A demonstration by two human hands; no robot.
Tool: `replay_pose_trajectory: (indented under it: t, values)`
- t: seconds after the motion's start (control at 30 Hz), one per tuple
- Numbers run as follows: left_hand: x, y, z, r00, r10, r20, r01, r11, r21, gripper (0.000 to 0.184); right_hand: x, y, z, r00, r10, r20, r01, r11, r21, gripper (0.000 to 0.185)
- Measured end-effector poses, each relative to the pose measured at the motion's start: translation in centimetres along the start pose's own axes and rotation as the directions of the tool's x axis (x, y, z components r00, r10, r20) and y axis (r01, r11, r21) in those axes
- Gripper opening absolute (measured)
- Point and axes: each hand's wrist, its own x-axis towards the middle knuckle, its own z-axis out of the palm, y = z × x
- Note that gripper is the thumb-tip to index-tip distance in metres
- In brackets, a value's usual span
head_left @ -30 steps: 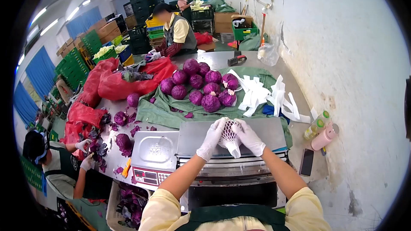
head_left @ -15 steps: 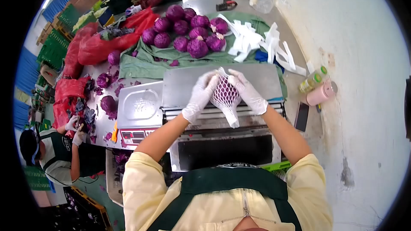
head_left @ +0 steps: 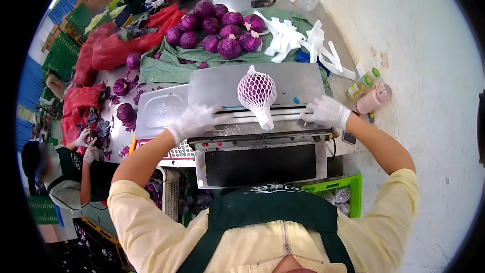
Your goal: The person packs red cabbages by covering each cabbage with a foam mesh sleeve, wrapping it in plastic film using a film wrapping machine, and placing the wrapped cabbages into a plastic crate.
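A purple cabbage in white foam netting (head_left: 256, 90) lies on the flat metal top of a wrapping machine (head_left: 202, 83), with the gathered net tail pointing toward me over the rollers. My left hand (head_left: 196, 122), in a white glove, is at the left end of the rollers with its fingers stretched out and somewhat blurred. At the rollers' right end, my gloved right hand (head_left: 327, 111) has its fingers apart. Neither hand touches the cabbage. Clear film (head_left: 237, 129) shows around the rollers; whether my fingertips touch it, I cannot tell.
Several bare purple cabbages (head_left: 230, 48) are heaped on green cloth beyond the machine, beside white net sleeves (head_left: 285, 38). A scale (head_left: 160, 111) stands left, bottles (head_left: 374, 98) and a phone right. A green crate (head_left: 355, 192) sits below. A co-worker (head_left: 76, 172) trims leaves at left.
Both hands have let go of the netted cabbage, which now rests on the machine top. They have moved apart and toward me, to the two ends of the rollers.
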Motion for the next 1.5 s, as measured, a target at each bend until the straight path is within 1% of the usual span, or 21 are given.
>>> replay_pose_trajectory:
  t: [0.13,0.2,0.27,0.37,0.4,0.5,0.57,0.6,0.67,0.73,0.8,0.87,0.9,1.0,1.07,1.2,1.27,1.3,1.4,1.47,1.5]
  values:
    - [1.6,1.5,4.4,0.947,-0.099,-0.307,0.04,0.98,-0.193,0.03,2.7,-3.2,0.4,0.902,0.368,-0.224,-0.191,0.808,0.557,0.006]
    - [0.9,3.3,3.0,0.855,-0.38,-0.353,0.099,0.787,-0.609,0.016,1.6,-3.9,-1.0,0.879,0.464,0.112,-0.354,0.474,0.806,0.008]
    - [-1.5,4.9,-1.1,0.819,-0.483,0.309,0.425,0.149,-0.893,0.015,0.2,-4.7,-5.6,0.873,0.432,0.228,-0.385,0.322,0.865,0.01]
    - [-4.1,5.1,-5.7,0.834,-0.538,0.124,0.079,-0.105,-0.991,0.017,-0.4,-3.4,-10.5,0.84,0.506,0.197,-0.274,0.082,0.958,0.008]
    - [-3.8,3.7,-5.9,0.809,-0.568,-0.148,-0.129,0.073,-0.989,0.017,-0.2,-2.7,-11.5,0.783,0.604,0.149,-0.105,-0.108,0.989,0.007]
    - [-1.1,-0.8,-6.3,0.712,-0.691,-0.121,-0.138,0.031,-0.99,0.03,4.3,2.2,-12.1,0.551,0.834,-0.03,0.03,0.016,0.999,0.006]
    - [3.8,-2.5,-6.2,0.768,-0.599,-0.225,-0.022,0.326,-0.945,0.08,8.4,6.2,-5.6,0.429,0.821,-0.376,-0.058,0.441,0.896,0.015]
    - [5.5,-3.6,-5.4,0.828,-0.522,-0.205,0.085,0.479,-0.874,0.109,9.3,7.8,-0.9,0.553,0.63,-0.545,-0.176,0.728,0.663,0.033]
    - [8.6,-3.7,-3.0,0.931,-0.191,-0.31,-0.07,0.74,-0.669,0.113,11.3,4.4,-5.7,0.807,0.587,-0.055,-0.397,0.61,0.686,0.046]
    - [10.3,-2.8,-0.6,0.93,-0.298,-0.217,-0.037,0.51,-0.859,0.106,13.7,3.3,-0.7,0.864,0.41,-0.291,-0.063,0.662,0.746,0.055]
    - [10.4,-2.8,-1.8,0.909,-0.415,0.025,0.222,0.434,-0.873,0.087,13.6,3.4,0.1,0.837,0.498,-0.229,-0.011,0.433,0.901,0.061]
    - [11.3,-2.0,2.3,0.853,-0.503,0.137,0.026,-0.222,-0.975,0.068,12.1,2.8,0.0,0.878,0.475,-0.063,-0.027,0.179,0.983,0.059]
    - [10.9,-0.9,2.4,0.861,-0.471,0.193,0.077,-0.254,-0.964,0.059,11.3,2.2,-1.3,0.91,0.4,0.113,-0.08,-0.099,0.992,0.058]
    - [9.1,5.3,-3.2,0.843,-0.178,0.508,0.248,-0.709,-0.66,0.059,8.5,-2.8,-6.4,0.973,0.183,0.141,-0.115,-0.148,0.982,0.077]
    - [7.1,6.3,-3.6,0.747,0.204,0.632,0.614,-0.574,-0.541,0.073,5.7,-7.1,-4.3,0.968,0.066,0.243,-0.165,-0.563,0.81,0.071]
    - [6.1,12.9,-2.2,0.675,0.184,0.715,0.506,-0.82,-0.267,0.077,2.6,-13.5,-0.6,0.872,-0.214,0.441,-0.407,-0.818,0.407,0.061]
    - [5.0,14.6,0.6,0.698,0.192,0.69,0.458,-0.86,-0.223,0.072,1.9,-15.1,1.5,0.967,-0.052,0.249,-0.22,-0.662,0.717,0.056]
    - [4.3,15.0,0.8,0.773,0.187,0.606,0.43,-0.856,-0.285,0.071,1.6,-15.2,2.0,0.993,0.015,0.116,-0.105,-0.32,0.941,0.054]
    - [1.4,17.2,3.9,0.898,0.131,0.419,0.267,-0.921,-0.285,0.063,0.1,-16.5,1.3,0.986,-0.006,0.166,-0.165,-0.149,0.975,0.048]
    - [-1.3,18.2,4.6,0.807,-0.3,0.508,0.42,-0.313,-0.852,0.046,-0.6,-18.5,1.4,0.9,0.05,0.432,-0.121,-0.926,0.359,0.047]
    - [-2.8,18.7,4.3,0.807,-0.302,0.508,0.421,-0.31,-0.852,0.046,-1.0,-19.3,1.9,0.902,0.051,0.429,-0.119,-0.925,0.36,0.047]
